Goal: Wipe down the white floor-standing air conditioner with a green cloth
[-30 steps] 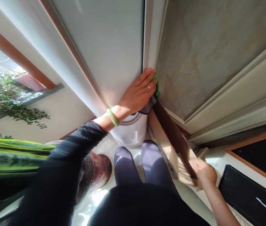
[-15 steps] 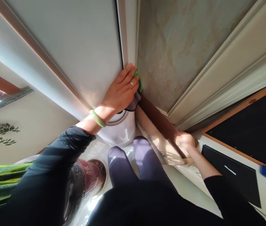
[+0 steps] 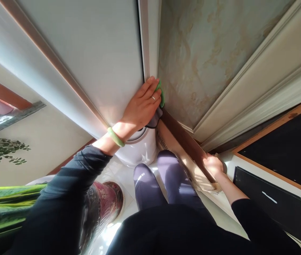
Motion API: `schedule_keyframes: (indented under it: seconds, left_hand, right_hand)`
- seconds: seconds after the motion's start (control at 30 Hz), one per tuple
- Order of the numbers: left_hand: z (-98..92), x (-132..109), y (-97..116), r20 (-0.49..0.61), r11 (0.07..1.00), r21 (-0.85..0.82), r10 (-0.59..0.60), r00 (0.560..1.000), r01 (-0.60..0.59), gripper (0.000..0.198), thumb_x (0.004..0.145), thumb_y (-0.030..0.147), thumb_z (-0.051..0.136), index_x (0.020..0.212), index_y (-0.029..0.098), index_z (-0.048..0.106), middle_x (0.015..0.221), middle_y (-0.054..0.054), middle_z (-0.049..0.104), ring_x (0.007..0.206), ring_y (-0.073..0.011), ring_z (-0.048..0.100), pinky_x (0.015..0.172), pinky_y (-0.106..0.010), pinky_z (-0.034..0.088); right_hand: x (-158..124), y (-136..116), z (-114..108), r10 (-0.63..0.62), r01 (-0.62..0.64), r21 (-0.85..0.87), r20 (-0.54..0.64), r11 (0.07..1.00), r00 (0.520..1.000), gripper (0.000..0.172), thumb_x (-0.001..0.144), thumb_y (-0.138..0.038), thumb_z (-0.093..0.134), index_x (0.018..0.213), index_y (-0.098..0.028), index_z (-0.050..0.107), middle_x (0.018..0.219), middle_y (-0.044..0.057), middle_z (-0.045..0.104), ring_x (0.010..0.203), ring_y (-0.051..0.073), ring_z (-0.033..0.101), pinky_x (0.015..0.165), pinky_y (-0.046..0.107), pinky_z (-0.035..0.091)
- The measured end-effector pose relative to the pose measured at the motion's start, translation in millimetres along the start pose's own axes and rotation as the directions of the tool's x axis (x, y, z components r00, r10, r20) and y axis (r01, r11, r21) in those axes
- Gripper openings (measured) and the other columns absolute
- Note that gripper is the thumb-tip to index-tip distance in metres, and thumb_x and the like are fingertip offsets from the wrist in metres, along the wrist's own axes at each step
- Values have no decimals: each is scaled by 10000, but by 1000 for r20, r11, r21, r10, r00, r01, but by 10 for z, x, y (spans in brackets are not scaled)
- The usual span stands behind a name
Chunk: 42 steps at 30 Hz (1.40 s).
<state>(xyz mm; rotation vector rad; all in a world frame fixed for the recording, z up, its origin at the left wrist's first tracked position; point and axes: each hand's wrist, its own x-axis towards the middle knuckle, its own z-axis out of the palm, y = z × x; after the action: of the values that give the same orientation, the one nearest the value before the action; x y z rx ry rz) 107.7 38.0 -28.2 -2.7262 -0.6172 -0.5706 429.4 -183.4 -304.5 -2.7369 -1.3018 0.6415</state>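
2 legs nearest, knees side by side. 1 red patterned pot on the floor to their left. Right hand: clamped on the rim of 1 cardboard box, just right of the knees; fingertips hidden. Left hand: fingers together, clamped on 1 green-and-grey cloth, at the right edge of 1 white panel, above the box's far end. 1 bangle, 1 ring on that arm. 1 white rounded base below it. 1 marbled wall panel beyond.
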Motion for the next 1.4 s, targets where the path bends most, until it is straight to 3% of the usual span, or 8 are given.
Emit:
schedule_keyframes:
  seconds: [0.2,0.33,0.43,0.63,0.73,0.93,1.23,1.4]
  left_hand:
    - [-9,-78,0,-5,1000,24,-12,1000,12,522,1054,236,390,1558,195,523,1604,-80,572,1645,-292,308,1411,-587,132]
    - [-70,-100,45,-30,984,176,27,999,-21,605,1073,291,449,1669,219,377,1670,-74,507,1646,-259,320,1424,-503,144]
    - [-130,-99,91,-56,965,261,17,998,-2,692,1056,213,461,1716,207,251,1702,-96,449,1655,-216,294,1417,-443,189]
    - [-524,-347,199,-232,951,302,4,973,68,806,1008,171,488,1732,273,150,1791,-81,256,1645,-227,326,1336,-494,396]
    - [-867,-622,196,-590,780,455,-97,802,429,802,991,212,550,1712,293,208,1806,-80,215,1680,-282,231,1371,-649,244]
    - [-1158,-1107,-165,-760,596,270,-351,547,757,760,1080,344,467,1739,283,95,1826,-128,62,1700,-320,71,1363,-689,153]
    - [-848,-1151,-347,-803,554,70,-462,377,830,668,1108,442,328,1730,414,86,1831,12,76,1690,-277,68,1412,-480,133]
    - [-837,-917,-199,-851,545,-68,-468,236,836,756,1110,541,326,1730,131,185,1806,-165,152,1694,-302,93,1414,-472,140]
  right_hand:
    - [82,-865,-517,-318,411,257,-337,875,886,735,1050,-452,414,1690,-124,265,1762,184,294,1642,308,310,1327,506,351]
    - [-21,-2039,-1027,-664,942,272,-670,196,332,771,1056,-611,322,1719,-236,202,1808,84,195,1676,301,220,1367,547,265]
    - [-206,-2793,-1151,-592,964,247,-792,-93,146,765,1083,-596,269,1736,-276,32,1816,82,161,1681,300,202,1348,568,306]
    - [-379,-3427,-1070,-380,940,288,-903,-182,203,741,1082,-603,260,1731,-305,60,1824,77,94,1696,354,89,1328,667,277]
    - [-297,-3515,-1255,-356,927,283,-916,-245,185,728,1074,-498,444,1721,-338,153,1804,96,189,1680,385,160,1302,698,291]
    - [-134,-3718,-2015,-354,917,124,-935,-378,-19,687,1060,-532,475,1689,-332,285,1822,78,113,1683,416,103,1311,707,242]
    - [-364,-4350,-3641,-186,835,-166,-935,-525,-303,550,1100,-394,401,1647,-336,411,1786,20,274,1687,349,133,1355,638,183]
    - [-260,-4627,-4325,-274,853,19,-950,-521,-147,557,1107,-368,354,1662,-325,379,1794,18,251,1684,358,138,1331,688,209]
